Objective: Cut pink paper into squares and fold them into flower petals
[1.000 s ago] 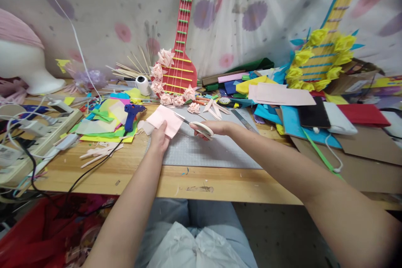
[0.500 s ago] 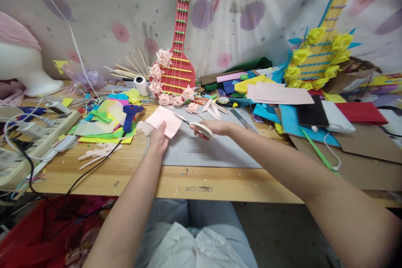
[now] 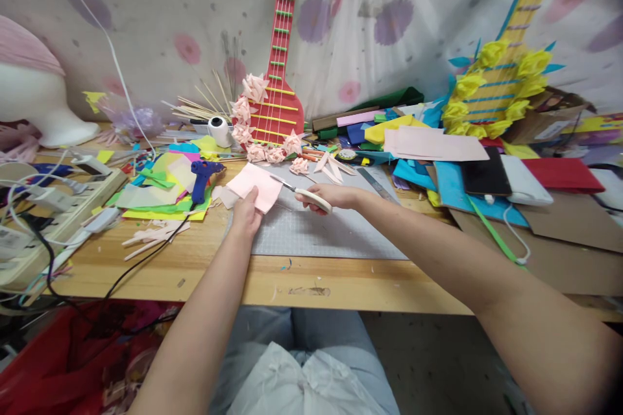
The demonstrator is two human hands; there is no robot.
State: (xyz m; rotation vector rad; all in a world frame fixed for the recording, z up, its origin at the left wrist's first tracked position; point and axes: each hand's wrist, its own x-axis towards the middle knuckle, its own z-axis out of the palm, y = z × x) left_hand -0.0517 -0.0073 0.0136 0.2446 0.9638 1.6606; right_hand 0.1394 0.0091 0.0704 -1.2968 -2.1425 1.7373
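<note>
A square of pale pink paper [image 3: 254,186] is pinched in my left hand [image 3: 247,213] by its lower edge, with the thumb on top. My right hand [image 3: 325,197] is closed around the handles of white-handled scissors [image 3: 316,201]. Their metal blades point left and meet the paper's right edge; whether they are cutting into it I cannot tell. Both hands are over a grey cutting mat [image 3: 311,240]. Just beyond lie a pink paper flower [image 3: 298,166] and folded pink paper strips [image 3: 331,170].
Behind the mat stands a red paper guitar [image 3: 277,104] with pink flowers. A blue glue gun [image 3: 202,180] rests on coloured paper at left, near a power strip [image 3: 58,220]. Stacked paper and a dark phone [image 3: 484,175] lie at right. A yellow guitar [image 3: 496,94] leans behind.
Almost nothing differs. The view has shifted very slightly, and both hands keep the same hold on the paper and scissors.
</note>
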